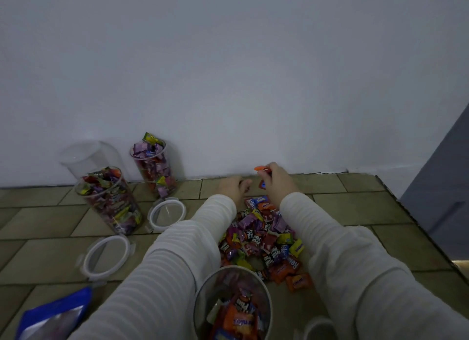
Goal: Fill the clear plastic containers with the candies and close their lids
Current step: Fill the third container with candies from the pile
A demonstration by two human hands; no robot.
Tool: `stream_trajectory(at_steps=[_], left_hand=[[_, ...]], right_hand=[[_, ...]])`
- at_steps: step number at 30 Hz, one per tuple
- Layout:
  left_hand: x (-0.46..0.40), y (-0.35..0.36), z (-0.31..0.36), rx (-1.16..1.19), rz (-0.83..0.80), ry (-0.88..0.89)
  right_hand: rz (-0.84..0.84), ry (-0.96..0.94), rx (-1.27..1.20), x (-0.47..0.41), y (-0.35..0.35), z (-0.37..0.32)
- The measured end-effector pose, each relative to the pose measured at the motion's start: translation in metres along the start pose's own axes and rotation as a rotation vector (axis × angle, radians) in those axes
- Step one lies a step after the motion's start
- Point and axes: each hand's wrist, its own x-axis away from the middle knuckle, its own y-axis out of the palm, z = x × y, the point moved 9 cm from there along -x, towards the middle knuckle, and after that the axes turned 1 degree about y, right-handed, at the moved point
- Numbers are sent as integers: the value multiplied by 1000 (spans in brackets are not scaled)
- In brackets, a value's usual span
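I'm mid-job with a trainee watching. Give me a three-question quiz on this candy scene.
1. True or false: the two full jars by the wall have lids on.
2. What is the right hand holding? A) a lid B) candies C) the blue bag
3. How many loose lids lie on the floor left of the arms?

Key:
1. False; both are open on top.
2. B; it pinches an orange candy above the candy pile.
3. Two: the far lid and the near lid.
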Motion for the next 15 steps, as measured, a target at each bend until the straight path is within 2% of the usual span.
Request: stream_trajectory(at_steps=[8, 15], left_hand=[[38, -44, 22, 40, 140, 48], [82, -83, 29, 398, 231, 36]], right_hand=[[36, -27, -75, 44, -18, -44], [69, -72, -295, 93, -41, -71]])
